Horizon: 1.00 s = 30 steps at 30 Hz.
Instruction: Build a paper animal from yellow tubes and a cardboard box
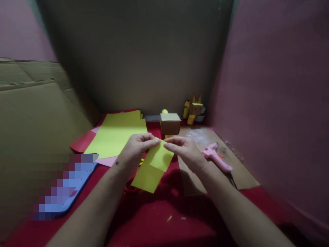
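Note:
A strip of yellow paper (151, 173) is held up in front of me, its top part folded down over the rest. My left hand (141, 144) pinches its upper left corner between thumb and fingers. At the upper right corner, my right hand (183, 148) grips the same paper the same way. Just behind my hands stands a small cardboard box shape (170, 124) with yellow parts above and below it. Part of a pair of scissors (131, 185) shows under the paper, mostly hidden.
Yellow sheets (115, 133) lie over red and pink paper at the left. A pink glue gun (217, 157) rests on a cardboard sheet (243, 175) at the right. Farther back stands a cardboard animal figure (195, 109). A blue object (77, 192), partly blurred, is at the left.

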Tool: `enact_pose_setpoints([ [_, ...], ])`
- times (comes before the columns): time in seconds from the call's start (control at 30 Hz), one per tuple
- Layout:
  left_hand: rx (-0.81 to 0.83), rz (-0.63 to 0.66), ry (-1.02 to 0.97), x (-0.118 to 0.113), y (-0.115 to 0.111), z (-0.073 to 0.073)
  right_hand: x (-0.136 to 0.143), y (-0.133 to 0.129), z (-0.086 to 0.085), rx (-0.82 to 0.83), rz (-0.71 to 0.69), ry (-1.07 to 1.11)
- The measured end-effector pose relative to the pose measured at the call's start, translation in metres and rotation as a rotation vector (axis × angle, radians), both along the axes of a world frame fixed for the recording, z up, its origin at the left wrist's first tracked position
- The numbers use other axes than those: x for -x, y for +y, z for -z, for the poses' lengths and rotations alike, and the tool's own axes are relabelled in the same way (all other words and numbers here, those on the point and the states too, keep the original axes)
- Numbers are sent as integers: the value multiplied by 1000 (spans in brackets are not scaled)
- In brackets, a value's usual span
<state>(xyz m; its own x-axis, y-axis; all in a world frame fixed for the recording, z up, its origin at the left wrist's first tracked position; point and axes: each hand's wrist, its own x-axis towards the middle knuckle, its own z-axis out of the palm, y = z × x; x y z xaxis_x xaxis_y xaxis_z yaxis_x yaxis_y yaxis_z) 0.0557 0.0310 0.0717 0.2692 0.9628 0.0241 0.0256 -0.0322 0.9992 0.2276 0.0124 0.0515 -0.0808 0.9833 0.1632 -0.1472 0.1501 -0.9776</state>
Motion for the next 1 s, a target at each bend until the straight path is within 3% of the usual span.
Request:
enact_pose_setpoints([
  [0.07, 6, 24, 56, -4, -3, 1, -1, 0, 2, 4, 20, -28],
  [0.27, 68, 56, 89, -5, 1, 2, -13, 5, 7, 0, 273, 36],
  [0.5, 14, 100, 156, 0, 5, 6, -15, 4, 8, 32, 120, -58],
  [1.0, 44, 190, 212, 20, 11, -2, -10, 2, 13, -53, 206, -77],
])
